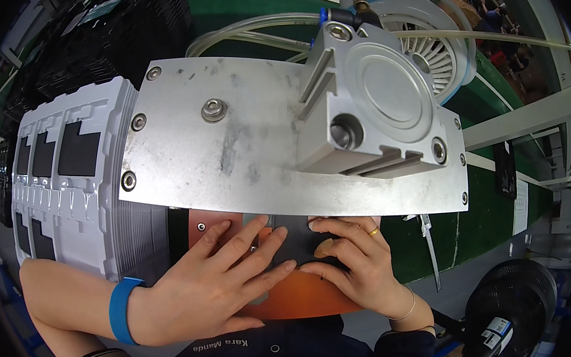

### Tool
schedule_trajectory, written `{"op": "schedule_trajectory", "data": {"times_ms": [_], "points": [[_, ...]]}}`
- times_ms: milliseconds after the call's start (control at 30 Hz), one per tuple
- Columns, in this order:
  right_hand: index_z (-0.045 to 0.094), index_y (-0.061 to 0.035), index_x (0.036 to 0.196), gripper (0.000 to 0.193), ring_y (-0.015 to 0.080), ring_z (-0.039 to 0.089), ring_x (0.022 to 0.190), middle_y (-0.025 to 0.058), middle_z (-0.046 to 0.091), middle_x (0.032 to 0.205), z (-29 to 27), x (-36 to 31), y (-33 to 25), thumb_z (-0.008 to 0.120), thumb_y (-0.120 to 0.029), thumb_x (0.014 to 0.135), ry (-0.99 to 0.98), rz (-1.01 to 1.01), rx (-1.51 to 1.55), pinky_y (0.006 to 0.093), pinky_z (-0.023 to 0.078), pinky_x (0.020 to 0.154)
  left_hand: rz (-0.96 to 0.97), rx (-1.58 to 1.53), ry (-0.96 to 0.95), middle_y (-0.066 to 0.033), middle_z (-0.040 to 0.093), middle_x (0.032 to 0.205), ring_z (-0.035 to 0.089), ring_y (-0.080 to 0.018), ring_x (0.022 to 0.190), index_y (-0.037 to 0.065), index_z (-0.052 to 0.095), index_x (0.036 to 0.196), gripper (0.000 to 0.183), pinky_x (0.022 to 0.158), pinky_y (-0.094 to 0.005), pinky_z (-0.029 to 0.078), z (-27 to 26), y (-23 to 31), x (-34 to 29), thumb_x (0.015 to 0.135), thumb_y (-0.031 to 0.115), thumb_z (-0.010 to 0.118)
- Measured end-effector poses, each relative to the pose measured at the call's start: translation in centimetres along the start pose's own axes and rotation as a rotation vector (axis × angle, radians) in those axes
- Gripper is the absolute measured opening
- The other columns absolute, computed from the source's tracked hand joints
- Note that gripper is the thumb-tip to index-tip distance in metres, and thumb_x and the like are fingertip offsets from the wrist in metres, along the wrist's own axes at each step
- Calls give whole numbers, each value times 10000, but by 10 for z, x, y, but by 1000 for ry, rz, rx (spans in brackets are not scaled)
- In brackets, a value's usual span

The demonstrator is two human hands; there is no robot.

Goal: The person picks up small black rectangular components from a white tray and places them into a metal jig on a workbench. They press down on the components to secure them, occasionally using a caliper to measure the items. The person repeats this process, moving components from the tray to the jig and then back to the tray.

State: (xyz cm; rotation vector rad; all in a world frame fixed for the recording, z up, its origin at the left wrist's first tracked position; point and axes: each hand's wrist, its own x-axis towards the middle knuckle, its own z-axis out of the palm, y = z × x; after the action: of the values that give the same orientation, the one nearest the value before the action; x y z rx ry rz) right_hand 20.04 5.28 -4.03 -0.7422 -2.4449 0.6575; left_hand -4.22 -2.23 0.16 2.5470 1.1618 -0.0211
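Observation:
A dark grey flat piece (pixel 292 243) lies in an orange and reddish fixture (pixel 320 294) under the front edge of a metal plate. My left hand (pixel 221 274) rests with fingers spread across the fixture's left part, its fingertips reaching the piece's left edge. My right hand (pixel 359 261) has bent fingers and thumb closed at the piece's right side. Something tan (pixel 324 249) shows at one right fingertip; whether it is a finger cover or a loose bit, I cannot tell. The plate hides the far side of the piece.
Above my hands sits the silver metal plate (pixel 248 142) with a pneumatic cylinder (pixel 386 92) and clear hoses. White trays (pixel 67 181) are stacked at left, black crates (pixel 123 25) behind. At right are a caliper (pixel 429 247), a white fan (pixel 436 49) and a black round object (pixel 514 297).

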Motion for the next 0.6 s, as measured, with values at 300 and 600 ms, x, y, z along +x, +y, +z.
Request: {"op": "schedule_trajectory", "data": {"times_ms": [300,600], "points": [[637,-51,840,268,261,577,970,104,641,1154,-1,0,1,823,-195,711,-10,-5,-2,357,488,829,-8,-15,-2,-198,401,1478,343,-424,1391,184,521,1409,779,1056,-557,416,-1,1,1,774,597,702],[623,-53,824,278,272,570,977,101,637,1157,1,-1,2,829,-192,701,6,-12,14,364,487,829,-5,-5,-11,-200,387,1492,338,-424,1394,181,513,1414,771,1054,-554,417,-2,2,1,783,581,702]]}}
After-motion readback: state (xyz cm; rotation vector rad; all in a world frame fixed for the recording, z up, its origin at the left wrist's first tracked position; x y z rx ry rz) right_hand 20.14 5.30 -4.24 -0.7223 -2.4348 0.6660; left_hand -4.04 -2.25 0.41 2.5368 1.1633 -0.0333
